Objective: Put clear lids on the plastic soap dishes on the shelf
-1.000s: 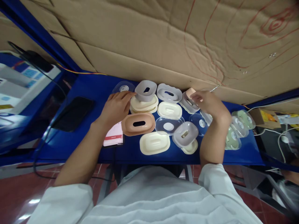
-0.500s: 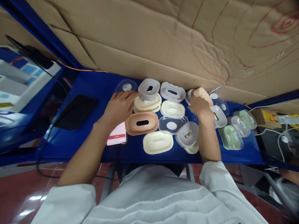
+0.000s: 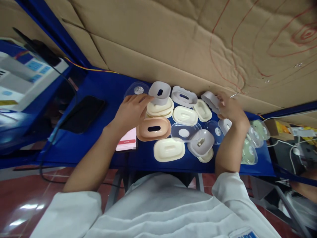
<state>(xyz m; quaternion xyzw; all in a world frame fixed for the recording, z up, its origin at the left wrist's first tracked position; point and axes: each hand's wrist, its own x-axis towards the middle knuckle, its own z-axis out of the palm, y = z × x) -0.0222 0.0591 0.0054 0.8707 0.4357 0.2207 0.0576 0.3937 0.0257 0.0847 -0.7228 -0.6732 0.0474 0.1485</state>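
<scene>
My left hand (image 3: pixel 132 109) hovers at the left with fingers stretched out, its tips against or just over the edge of a grey slotted plastic box (image 3: pixel 159 92). That box rests on stacked cream lids (image 3: pixel 160 108). At the back right, my right hand (image 3: pixel 230 107) has its fingers curled round the right end of a tilted grey plastic box (image 3: pixel 210 100); part of the box is hidden by the fingers. A cream lid (image 3: pixel 202 110) lies just left of that box. Below my left hand are a peach slotted box (image 3: pixel 153 129) and a phone with a pink screen (image 3: pixel 126 138).
Several clear lids (image 3: pixel 184 132), cream lids (image 3: pixel 169 149) and grey boxes (image 3: pixel 202 142) cover the blue table. Green boxes (image 3: pixel 248 152) stand at the right. A black phone (image 3: pixel 83 114) and cable lie left. A cardboard wall (image 3: pixel 158 43) rises behind.
My right hand has moved right, uncovering a cream lid and more of the tilted grey box. The peach box that was at my right hand is out of sight. My left hand stays nearly still.
</scene>
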